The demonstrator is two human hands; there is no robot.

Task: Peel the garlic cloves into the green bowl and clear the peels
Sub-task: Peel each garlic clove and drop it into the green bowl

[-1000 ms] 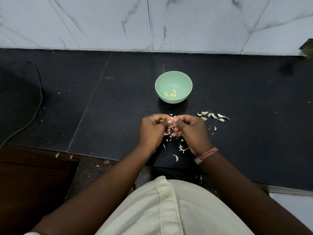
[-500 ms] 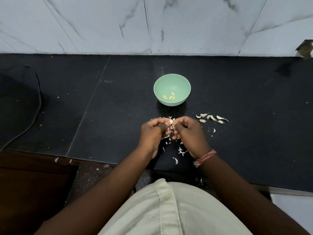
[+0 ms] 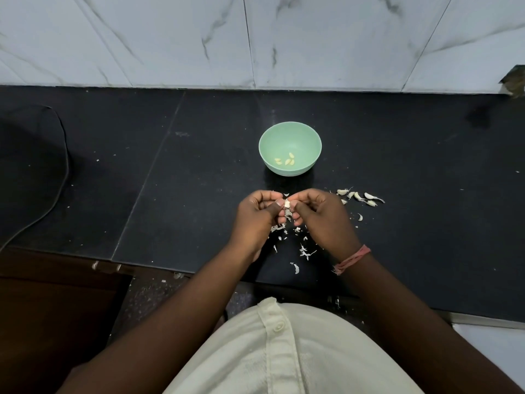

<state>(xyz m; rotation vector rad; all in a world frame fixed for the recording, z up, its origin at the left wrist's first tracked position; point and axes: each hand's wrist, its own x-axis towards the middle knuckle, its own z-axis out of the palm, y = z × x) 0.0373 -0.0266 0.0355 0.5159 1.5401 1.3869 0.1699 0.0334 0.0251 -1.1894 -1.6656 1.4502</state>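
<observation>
A green bowl stands on the black counter and holds three peeled garlic cloves. Just in front of it, my left hand and my right hand meet above the counter and pinch one small garlic clove between their fingertips, with loose skin hanging below it. Several unpeeled cloves lie to the right of my hands. White peel scraps are scattered on the counter under and in front of my hands.
A black cable curves over the counter's left side. The marble-tiled wall rises behind the bowl. The counter's front edge runs just under my forearms, with a brown wooden surface lower left.
My hands stay together on the clove, working at its skin. The view has shifted slightly; the bowl and the loose cloves have not moved.
</observation>
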